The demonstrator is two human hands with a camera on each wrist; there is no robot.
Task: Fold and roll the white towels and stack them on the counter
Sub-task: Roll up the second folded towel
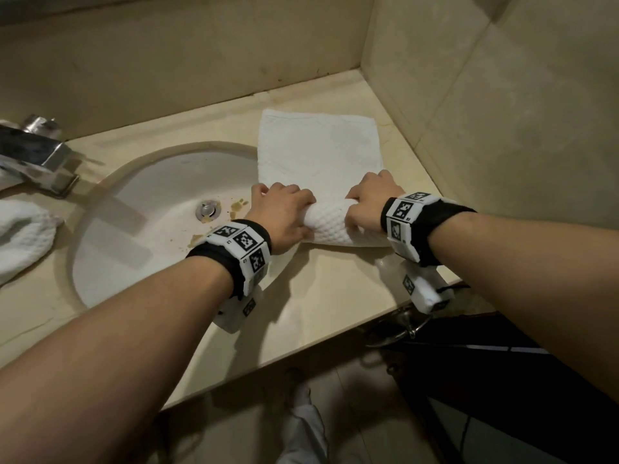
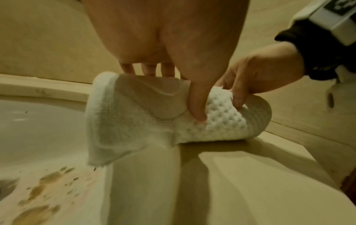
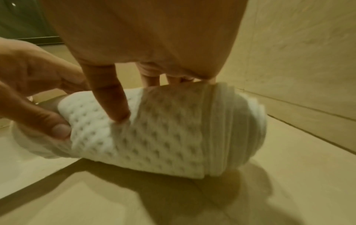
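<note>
A white waffle-weave towel [image 1: 318, 152] lies folded on the beige counter [image 1: 318, 296], right of the sink. Its near end is wound into a thick roll [image 1: 331, 226]. My left hand [image 1: 284, 212] grips the left end of that roll, fingers over the top and thumb on the near side. My right hand [image 1: 368, 202] grips the right end the same way. In the left wrist view the roll [image 2: 221, 121] sits on the counter under my thumb, with a loose towel edge hanging toward the basin. The right wrist view shows the roll [image 3: 163, 137] with its layered end facing the wall.
The round white basin [image 1: 144, 229] with drain and brown stains sits left of the towel. A chrome faucet [image 1: 40, 155] stands far left. A second white towel [image 1: 23, 236] lies crumpled at the left edge. Tiled walls [image 1: 502, 112] close the back and right.
</note>
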